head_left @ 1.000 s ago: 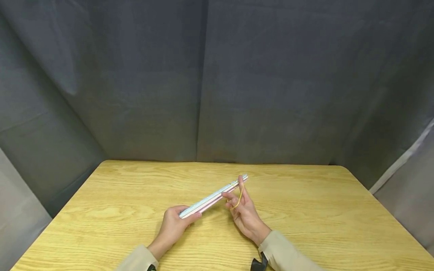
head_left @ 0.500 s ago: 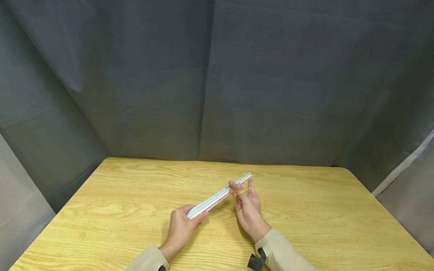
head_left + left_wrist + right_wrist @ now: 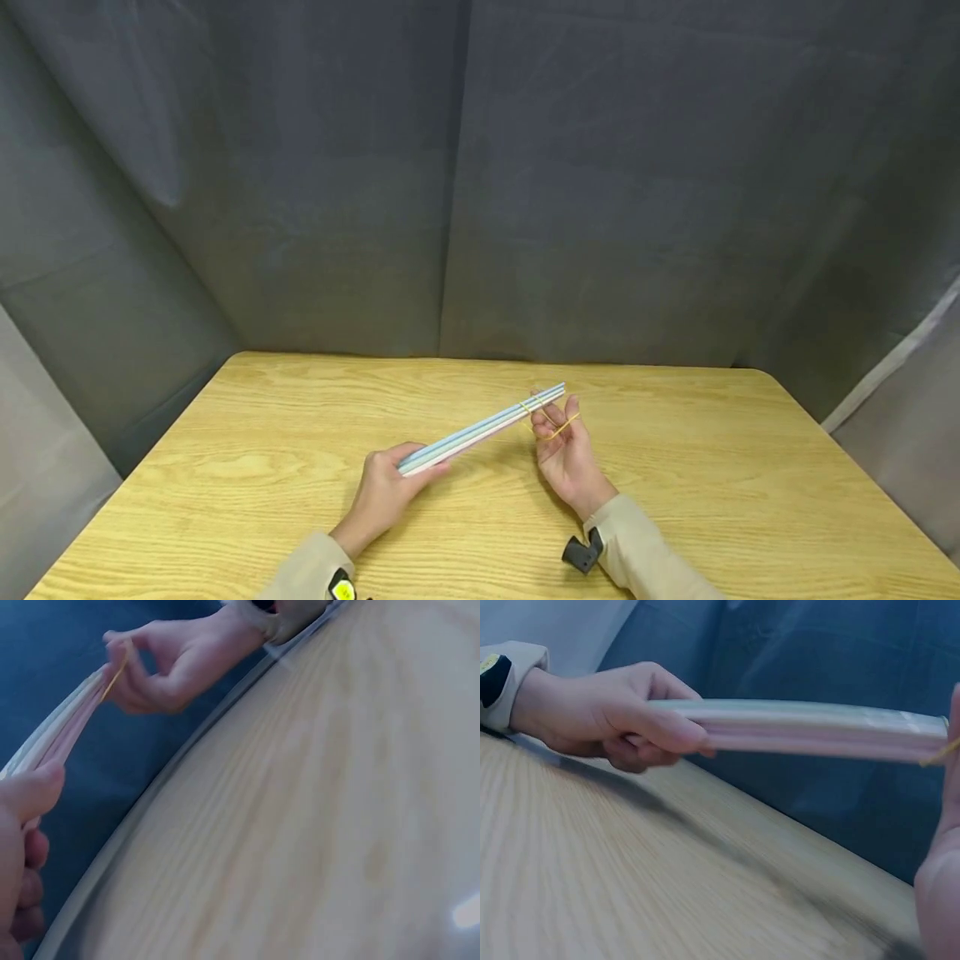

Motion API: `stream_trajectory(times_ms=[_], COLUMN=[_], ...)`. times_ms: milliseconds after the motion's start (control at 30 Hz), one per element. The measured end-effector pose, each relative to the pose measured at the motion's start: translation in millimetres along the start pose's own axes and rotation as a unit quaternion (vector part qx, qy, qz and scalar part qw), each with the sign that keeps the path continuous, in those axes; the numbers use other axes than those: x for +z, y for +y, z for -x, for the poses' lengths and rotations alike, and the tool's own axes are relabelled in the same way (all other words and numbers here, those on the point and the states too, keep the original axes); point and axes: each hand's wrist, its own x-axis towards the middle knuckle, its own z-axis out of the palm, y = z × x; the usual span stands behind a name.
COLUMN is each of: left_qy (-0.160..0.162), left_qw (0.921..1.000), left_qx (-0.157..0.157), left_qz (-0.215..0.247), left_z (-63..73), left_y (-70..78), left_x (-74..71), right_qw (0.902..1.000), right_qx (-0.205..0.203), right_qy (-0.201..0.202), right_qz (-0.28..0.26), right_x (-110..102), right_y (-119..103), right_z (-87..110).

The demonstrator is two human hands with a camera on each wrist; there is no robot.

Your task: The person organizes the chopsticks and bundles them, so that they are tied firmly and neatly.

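Note:
A bundle of long, thin straws point(image 3: 480, 431) in pale blue, white and pink slants up over the table, its far end to the right. My left hand point(image 3: 382, 493) grips the near end, thumb along one side and fingers beneath. Around the far part of the bundle runs a yellow rubber band point(image 3: 564, 427), drawn out into a loop. With curled fingers and a raised thumb, my right hand point(image 3: 570, 468) holds that loop stretched. In the left wrist view the rubber band point(image 3: 114, 677) spans from the straw tips to the right fingertips.
Below both hands is a wood-grain table point(image 3: 262, 467) with rounded far corners. Dark grey curtains point(image 3: 337, 183) hang behind it and along the sides. A black wrist device point(image 3: 582, 552) sits at the right sleeve.
My right hand has shifted right and turned, pulling the rubber band's loop from between its fingers out to the thumb. The left hand keeps gripping the straws.

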Motion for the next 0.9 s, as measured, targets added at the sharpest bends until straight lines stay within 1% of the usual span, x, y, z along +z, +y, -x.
stream_trajectory(times_ms=[67, 133, 200, 267, 333, 433, 533, 600, 767, 833, 900], left_qy=[-0.009, -0.02, -0.032, -0.046, -0.06, -0.076, -0.084, -0.088, -0.097, -0.099, -0.099], left_qw=[0.9998, 0.9993, 0.9984, 0.997, 0.9948, 0.9904, 0.9859, 0.9836, 0.9789, 0.9772, 0.9756], left_qx=[0.015, 0.027, 0.042, 0.056, 0.077, 0.11, 0.137, 0.148, 0.165, 0.171, 0.177], left_qz=[-0.005, -0.013, -0.021, -0.027, -0.031, -0.035, -0.046, -0.055, -0.072, -0.078, -0.085], left_z=[-1.4, -2.7, -3.8, -5.0, -6.1, -7.6, -8.2, -8.2, -7.9, -7.9, -8.0], left_y=[-2.7, -5.0, -6.8, -8.4, -9.2, -10.0, -10.9, -11.5, -11.8, -11.5, -11.1], left_x=[-4.2, -8.1, -11.3, -14.0, -16.9, -20.3, -22.4, -23.0, -23.7, -24.0, -24.3], right_qw=[0.9982, 0.9937, 0.989, 0.9862, 0.9857, 0.9864, 0.9827, 0.9771, 0.9558, 0.9486, 0.9433], right_qx=[0.019, 0.043, 0.064, 0.076, 0.08, 0.079, 0.083, 0.085, 0.077, 0.076, 0.08], right_qy=[-0.05, -0.094, -0.124, -0.142, -0.147, -0.138, -0.127, -0.132, -0.163, -0.166, -0.161], right_qz=[-0.027, -0.042, -0.049, -0.041, -0.018, 0.043, 0.107, 0.144, 0.232, 0.259, 0.279], right_x=[-4.6, -8.6, -12.2, -15.8, -19.1, -23.2, -25.9, -27.0, -27.0, -26.9, -26.6], right_y=[-3.6, -7.7, -11.3, -14.8, -18.6, -23.9, -27.8, -29.4, -32.5, -33.7, -35.1], right_z=[0.8, 2.0, 3.3, 4.1, 5.0, 7.2, 9.5, 10.1, 10.5, 10.7, 11.2])
